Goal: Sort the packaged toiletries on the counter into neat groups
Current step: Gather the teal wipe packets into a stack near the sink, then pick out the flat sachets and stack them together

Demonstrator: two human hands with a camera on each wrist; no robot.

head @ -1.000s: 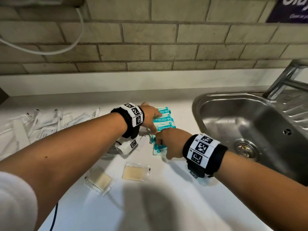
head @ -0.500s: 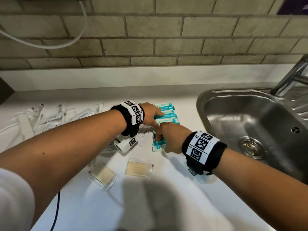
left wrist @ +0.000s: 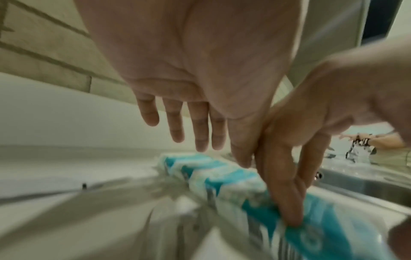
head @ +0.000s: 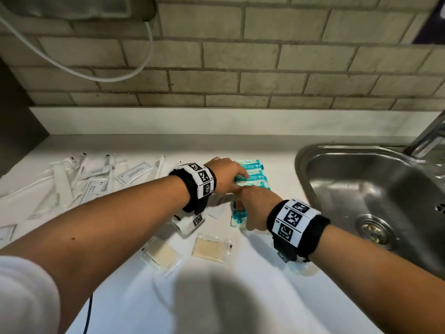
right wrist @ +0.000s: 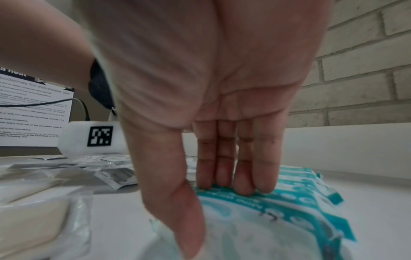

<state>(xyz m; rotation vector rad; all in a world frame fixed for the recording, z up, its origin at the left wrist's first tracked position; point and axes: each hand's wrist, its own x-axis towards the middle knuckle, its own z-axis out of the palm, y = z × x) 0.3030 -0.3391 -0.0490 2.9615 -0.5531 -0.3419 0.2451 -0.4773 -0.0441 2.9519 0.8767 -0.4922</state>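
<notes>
Several teal-and-white wipe packets (head: 252, 175) lie in a row on the white counter (head: 265, 297) beside the sink. My left hand (head: 226, 175) reaches over the far packets (left wrist: 200, 168) with straight fingers (left wrist: 200, 137), their tips at the top of the packets. My right hand (head: 252, 204) presses straight fingers (right wrist: 242, 181) flat on the nearest teal packet (right wrist: 289, 211), thumb alongside its edge. Part of that packet (head: 237, 216) shows below my right hand. The two hands touch each other at the thumbs.
Two clear packets with beige soap (head: 163, 253) (head: 210, 249) lie near the front. A spread of white packaged items (head: 84, 179) covers the counter's left. A steel sink (head: 356, 169) and tap (head: 431, 133) are at the right, a brick wall behind.
My right hand has slid a little away from me along the teal packets, closing up to my left hand. The left hand stays on the far packets.
</notes>
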